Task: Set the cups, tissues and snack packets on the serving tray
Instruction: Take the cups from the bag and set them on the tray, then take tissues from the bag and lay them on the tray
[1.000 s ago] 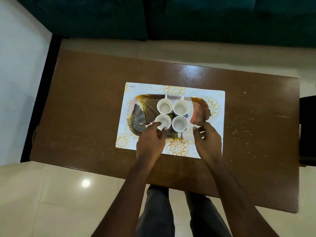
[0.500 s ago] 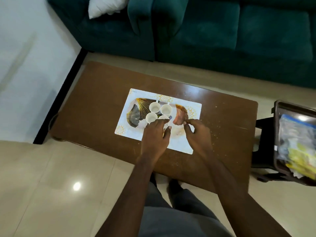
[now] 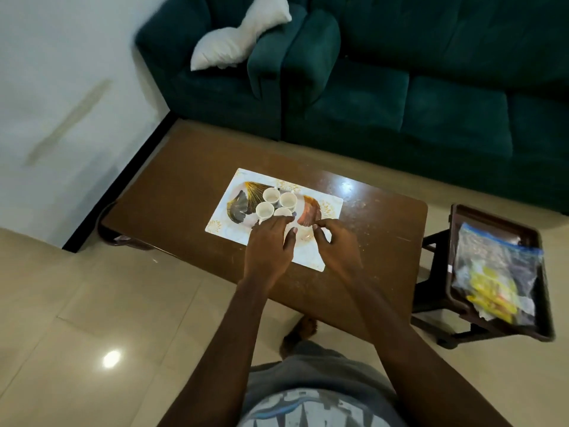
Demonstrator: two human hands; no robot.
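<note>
The oval serving tray [image 3: 241, 208], printed with gold and dark leaves, lies on a white placemat [image 3: 308, 257] in the middle of the brown table [image 3: 172, 204]. Several white cups [image 3: 271, 194] stand close together on the tray; the nearest one [image 3: 281, 212] is partly hidden by my fingers. My left hand [image 3: 271, 245] is spread flat over the tray's near edge, fingertips at that cup. My right hand [image 3: 337, 248] hovers beside it, fingers bent over the tray's near right rim, holding nothing visible. A clear zip bag of snack packets [image 3: 492, 272] lies to the right, off the table.
The zip bag rests in a dark brown tray [image 3: 546, 303] on a low dark stool right of the table. A teal sofa [image 3: 400, 87] with a white pillow [image 3: 234, 41] runs behind the table. A white wall is at the left, and the floor is tiled.
The view has pulled back and tilted up, bringing the sofa and side stool into sight. Both hands stay at the tray's near edge; my left fingers have spread flatter over the nearest cup.
</note>
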